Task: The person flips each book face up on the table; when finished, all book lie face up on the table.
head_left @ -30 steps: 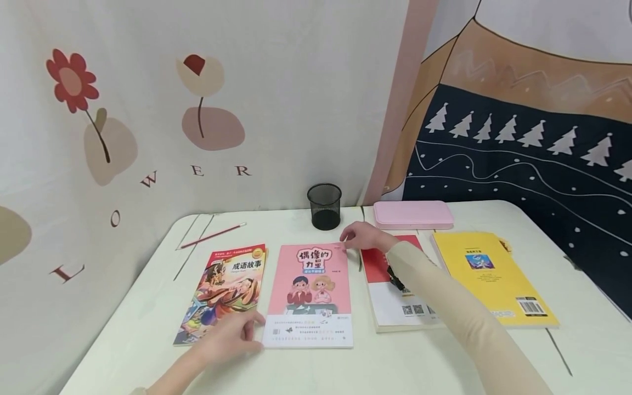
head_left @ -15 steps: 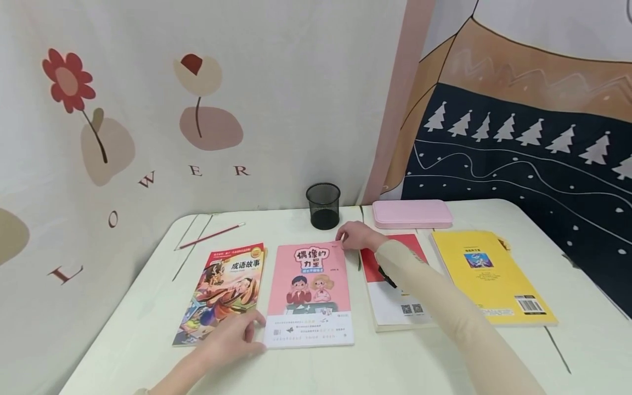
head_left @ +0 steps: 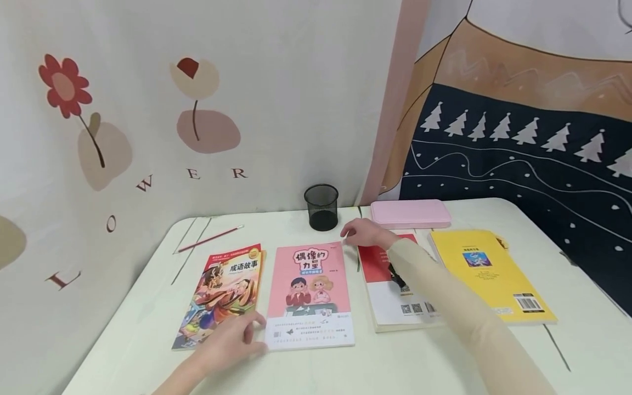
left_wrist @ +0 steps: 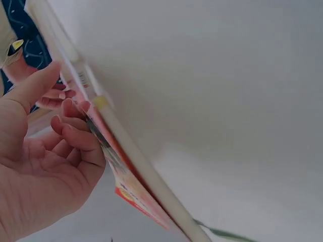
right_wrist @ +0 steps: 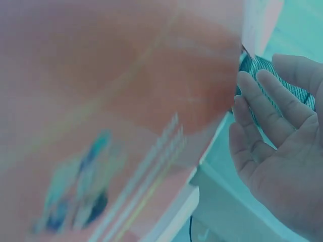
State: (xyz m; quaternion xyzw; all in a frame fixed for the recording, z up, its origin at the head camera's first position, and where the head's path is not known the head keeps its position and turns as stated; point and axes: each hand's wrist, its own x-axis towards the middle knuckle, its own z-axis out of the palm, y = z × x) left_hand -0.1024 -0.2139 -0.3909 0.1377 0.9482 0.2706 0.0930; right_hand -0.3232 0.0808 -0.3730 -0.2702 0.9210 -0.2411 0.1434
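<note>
A pink book (head_left: pixel 310 296) with two cartoon children and a white lower band lies flat between my hands in the head view. My left hand (head_left: pixel 229 343) is at its lower left corner, thumb and fingers apart, against the edge; part of the colourful storybook (head_left: pixel 229 291) is hidden behind it. In the left wrist view the left hand (left_wrist: pixel 48 161) has an outstretched thumb and loosely bent fingers near the books' edges. My right hand (head_left: pixel 367 233) is by the pink book's upper right corner; contact is unclear. The right wrist view shows the right hand (right_wrist: pixel 287 131) with relaxed, nearly straight fingers.
Under my right sleeve lies a red and white book (head_left: pixel 390 296), with a yellow book (head_left: pixel 494 280) to its right. Farther back are a pink case (head_left: pixel 411 214), a black mesh pen holder (head_left: pixel 321 207) and a red pencil (head_left: pixel 211 238) on the white table (head_left: pixel 345 373).
The pink book's near end has shifted slightly right, my left hand moving with it. My right hand stays around the upper right corner, its fingertips now slightly farther back. The view has drifted a little.
</note>
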